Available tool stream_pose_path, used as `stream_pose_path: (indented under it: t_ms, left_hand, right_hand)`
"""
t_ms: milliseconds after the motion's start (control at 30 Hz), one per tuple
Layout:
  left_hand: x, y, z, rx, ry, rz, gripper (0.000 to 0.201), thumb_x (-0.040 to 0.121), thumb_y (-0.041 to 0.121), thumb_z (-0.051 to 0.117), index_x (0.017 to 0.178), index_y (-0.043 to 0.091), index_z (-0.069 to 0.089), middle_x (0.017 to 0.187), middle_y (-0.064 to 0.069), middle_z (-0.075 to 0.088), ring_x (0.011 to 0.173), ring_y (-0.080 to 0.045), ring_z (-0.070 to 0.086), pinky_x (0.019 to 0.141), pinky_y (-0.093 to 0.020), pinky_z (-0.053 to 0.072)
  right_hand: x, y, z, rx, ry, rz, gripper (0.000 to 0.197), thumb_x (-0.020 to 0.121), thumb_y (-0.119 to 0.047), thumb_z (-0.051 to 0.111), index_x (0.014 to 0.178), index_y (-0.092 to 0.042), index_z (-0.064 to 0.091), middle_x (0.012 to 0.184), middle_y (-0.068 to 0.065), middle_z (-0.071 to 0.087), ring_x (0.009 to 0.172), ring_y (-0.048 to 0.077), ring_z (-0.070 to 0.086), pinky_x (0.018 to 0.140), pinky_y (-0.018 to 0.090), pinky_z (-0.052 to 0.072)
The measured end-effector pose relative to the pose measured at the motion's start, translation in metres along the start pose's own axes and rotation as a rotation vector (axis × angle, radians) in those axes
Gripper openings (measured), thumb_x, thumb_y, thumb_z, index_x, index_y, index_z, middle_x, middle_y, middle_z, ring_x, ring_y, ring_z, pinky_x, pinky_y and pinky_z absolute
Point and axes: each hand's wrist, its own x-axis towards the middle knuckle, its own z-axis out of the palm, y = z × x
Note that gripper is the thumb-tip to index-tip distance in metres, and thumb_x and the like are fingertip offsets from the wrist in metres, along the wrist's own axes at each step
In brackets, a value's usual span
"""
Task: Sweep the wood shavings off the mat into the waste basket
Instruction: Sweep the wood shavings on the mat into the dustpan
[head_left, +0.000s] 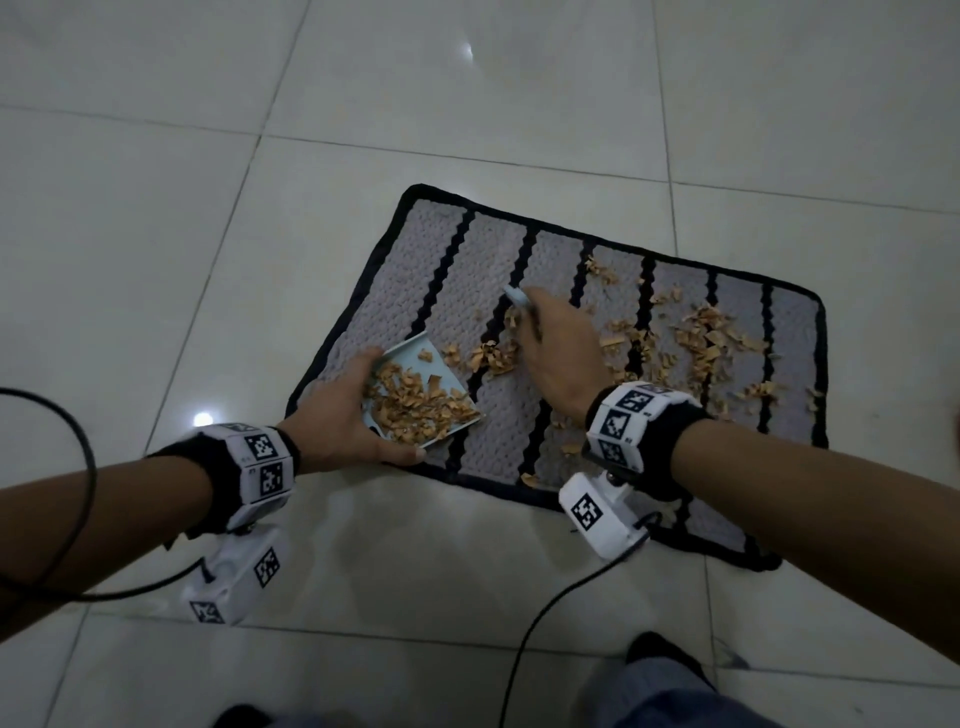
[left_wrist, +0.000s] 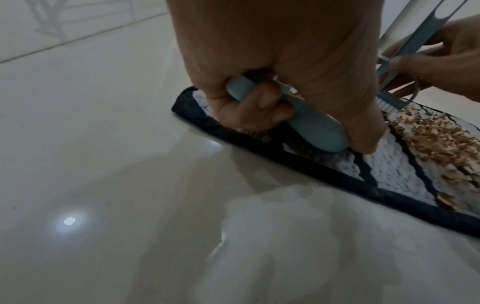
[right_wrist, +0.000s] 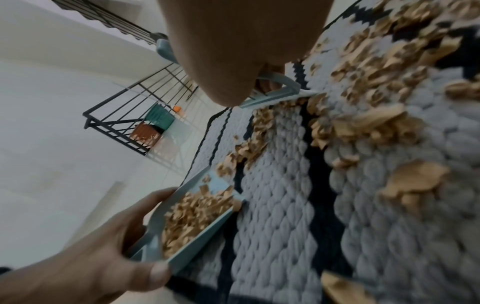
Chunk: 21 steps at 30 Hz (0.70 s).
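A grey mat with black stripes lies on the tiled floor. Tan wood shavings are scattered over its middle and right part. My left hand grips the handle of a light blue dustpan that rests on the mat's near-left corner and holds a heap of shavings. The left wrist view shows fingers curled round the dustpan handle. My right hand holds a small light blue brush down on the mat, just right of the pan, among shavings. The brush sits under my palm.
Glossy white floor tiles surround the mat. Black cables trail from both wrist cameras. My feet stand at the near edge. A black metal rack stands against the far wall, with a green container and an orange one under it.
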Motion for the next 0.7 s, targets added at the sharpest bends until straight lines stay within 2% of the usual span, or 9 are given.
stream_pose_path:
  t_ms: [133, 233, 333, 433, 500, 567, 600, 667, 700]
  left_hand:
    - [0.000, 0.000, 0.002, 0.014, 0.020, 0.017, 0.121, 0.055, 0.045, 0.093, 0.150, 0.023, 0.022, 0.117, 0.013, 0.048, 0.103, -0.008, 0.050, 0.091, -0.017, 0.038]
    - [0.000, -0.001, 0.003, 0.011, 0.025, 0.018, 0.121, 0.055, 0.046, 0.093, 0.150, 0.024, 0.022, 0.116, 0.012, 0.049, 0.102, -0.008, 0.051, 0.091, -0.018, 0.039]
    - [0.001, -0.002, 0.005, 0.000, 0.029, 0.021, 0.122, 0.054, 0.047, 0.093, 0.150, 0.025, 0.022, 0.117, 0.012, 0.050, 0.102, -0.007, 0.052, 0.091, -0.018, 0.040]
    - [0.002, -0.005, 0.006, -0.013, 0.033, 0.027, 0.120, 0.054, 0.046, 0.094, 0.149, 0.026, 0.023, 0.116, 0.013, 0.051, 0.101, -0.006, 0.053, 0.084, -0.008, 0.039]
    - [0.002, -0.006, 0.008, -0.021, 0.039, 0.037, 0.119, 0.054, 0.044, 0.094, 0.148, 0.025, 0.023, 0.115, 0.014, 0.051, 0.100, -0.005, 0.053, 0.074, 0.004, 0.033]
    - [0.002, -0.008, 0.010, -0.034, 0.048, 0.052, 0.119, 0.054, 0.044, 0.094, 0.147, 0.025, 0.023, 0.116, 0.014, 0.051, 0.101, -0.005, 0.054, 0.073, 0.004, 0.035]
    - [0.002, -0.009, 0.011, -0.052, 0.044, 0.059, 0.120, 0.053, 0.046, 0.094, 0.147, 0.027, 0.022, 0.118, 0.014, 0.052, 0.103, -0.006, 0.056, 0.079, 0.001, 0.040]
    - [0.003, -0.014, 0.015, -0.087, 0.035, 0.064, 0.124, 0.050, 0.054, 0.093, 0.147, 0.031, 0.019, 0.125, 0.011, 0.055, 0.108, -0.009, 0.060, 0.092, -0.021, 0.051]
    - [0.002, -0.016, 0.016, -0.098, 0.039, 0.064, 0.125, 0.048, 0.059, 0.091, 0.147, 0.032, 0.019, 0.128, 0.010, 0.055, 0.110, -0.009, 0.061, 0.095, -0.030, 0.053]
  right_hand:
    - [-0.009, -0.019, 0.006, 0.031, -0.024, -0.052, 0.023, 0.101, -0.016, 0.043, 0.118, -0.009, 0.058, 0.080, 0.004, 0.058, 0.066, 0.019, 0.046, 0.059, 0.028, 0.029]
    - [-0.016, -0.032, 0.010, 0.042, -0.061, -0.099, 0.025, 0.101, -0.016, 0.042, 0.120, -0.009, 0.057, 0.082, 0.010, 0.061, 0.067, 0.023, 0.050, 0.057, 0.032, 0.034]
    - [-0.029, -0.044, 0.014, 0.061, -0.105, -0.155, 0.029, 0.099, -0.012, 0.045, 0.126, -0.007, 0.056, 0.092, 0.015, 0.065, 0.077, 0.028, 0.056, 0.064, 0.035, 0.043]
    - [-0.043, -0.052, 0.014, 0.063, -0.145, -0.227, 0.031, 0.097, -0.011, 0.048, 0.125, -0.003, 0.056, 0.101, 0.019, 0.067, 0.088, 0.035, 0.060, 0.075, 0.045, 0.051]
    - [-0.048, -0.054, 0.013, 0.052, -0.157, -0.278, 0.031, 0.095, -0.010, 0.048, 0.123, 0.000, 0.058, 0.100, 0.022, 0.067, 0.088, 0.038, 0.060, 0.075, 0.050, 0.052]
    - [-0.050, -0.056, 0.012, 0.051, -0.182, -0.320, 0.032, 0.094, -0.010, 0.047, 0.122, 0.001, 0.059, 0.098, 0.023, 0.068, 0.087, 0.040, 0.061, 0.072, 0.050, 0.053]
    - [-0.052, -0.058, 0.010, 0.058, -0.196, -0.347, 0.034, 0.094, -0.011, 0.045, 0.121, 0.001, 0.060, 0.098, 0.024, 0.068, 0.086, 0.040, 0.061, 0.071, 0.049, 0.054]
    - [-0.056, -0.059, 0.005, 0.076, -0.236, -0.402, 0.039, 0.094, -0.015, 0.038, 0.119, 0.002, 0.062, 0.099, 0.024, 0.069, 0.084, 0.040, 0.063, 0.071, 0.046, 0.055]
    - [-0.057, -0.059, 0.001, 0.091, -0.254, -0.413, 0.040, 0.093, -0.016, 0.037, 0.119, 0.002, 0.062, 0.100, 0.024, 0.069, 0.085, 0.040, 0.063, 0.071, 0.044, 0.055]
